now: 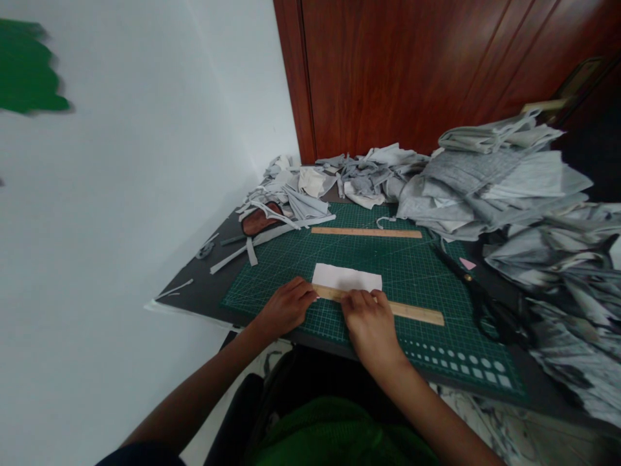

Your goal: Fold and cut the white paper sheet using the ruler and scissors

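Note:
A wooden ruler (pixel 417 313) lies along the lower edge of a white rectangular piece (pixel 347 277), fabric or paper, on the green cutting mat (pixel 272 278). My left hand (pixel 292 304) is closed in a pinch at the ruler's left end, by the white piece's lower left corner; its fingertips partly hide that end. Curled over the ruler's middle, my right hand (pixel 369 317) grips it against the white piece. A second wooden ruler (pixel 366 232) lies farther back on the mat, apart from both hands.
Black scissors (pixel 478 294) lie on the mat's right side, near a pink chip (pixel 467 263). Grey folded cloth (pixel 504 175) is heaped at the right. Fabric scraps (pixel 310 184) spread along the back, beside a reddish-brown pouch-like item (pixel 262 220). A white wall (pixel 145 162) borders the left.

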